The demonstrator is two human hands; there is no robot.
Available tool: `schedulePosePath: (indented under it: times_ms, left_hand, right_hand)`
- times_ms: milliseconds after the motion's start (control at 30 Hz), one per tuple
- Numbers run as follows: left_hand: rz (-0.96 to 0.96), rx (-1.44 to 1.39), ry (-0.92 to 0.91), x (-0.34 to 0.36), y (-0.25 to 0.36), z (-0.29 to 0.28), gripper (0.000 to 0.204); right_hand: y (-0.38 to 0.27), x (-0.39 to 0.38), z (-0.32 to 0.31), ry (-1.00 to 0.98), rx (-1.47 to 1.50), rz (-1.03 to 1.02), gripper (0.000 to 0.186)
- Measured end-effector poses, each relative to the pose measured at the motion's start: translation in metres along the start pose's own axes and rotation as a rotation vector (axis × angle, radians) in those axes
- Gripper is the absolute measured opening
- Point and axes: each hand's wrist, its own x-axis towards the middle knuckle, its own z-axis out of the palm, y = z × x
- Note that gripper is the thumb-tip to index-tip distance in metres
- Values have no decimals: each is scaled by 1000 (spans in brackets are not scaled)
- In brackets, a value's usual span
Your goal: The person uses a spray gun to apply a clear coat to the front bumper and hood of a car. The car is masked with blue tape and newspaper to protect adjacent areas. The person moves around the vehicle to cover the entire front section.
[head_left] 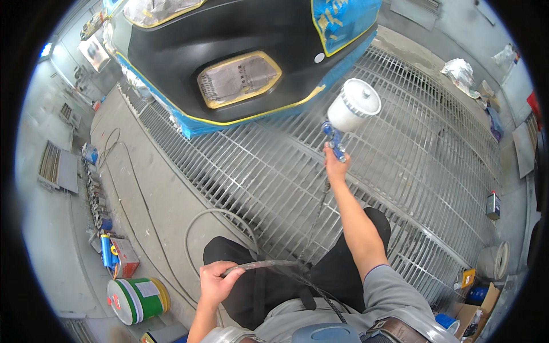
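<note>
The right hand, just right of centre in the frame, grips the blue spray gun, whose white cup leans above it, beside the lower right edge of the black panel at the top. In the lower left, the left hand is closed around a grey hose. The hose seems the likeliest trouble: if the left hand let it sag, it could snag on the metal grating and tug the gun sideways. A careless swing might knock the cup against the blue film masking the panel, and a steeper tilt could make any contents leak.
</note>
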Motion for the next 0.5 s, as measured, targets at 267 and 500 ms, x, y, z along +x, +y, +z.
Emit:
schedulePosePath:
  times_ms: [267, 500]
  left_hand:
    - [-59, 28, 20, -21, -15, -21, 20]
    - [-100, 43, 52, -39, -31, -34, 20]
  right_hand:
    - [51, -97, 97, -312, -118, -142, 28]
    - [7, -162, 172, -584, -127, -107, 40]
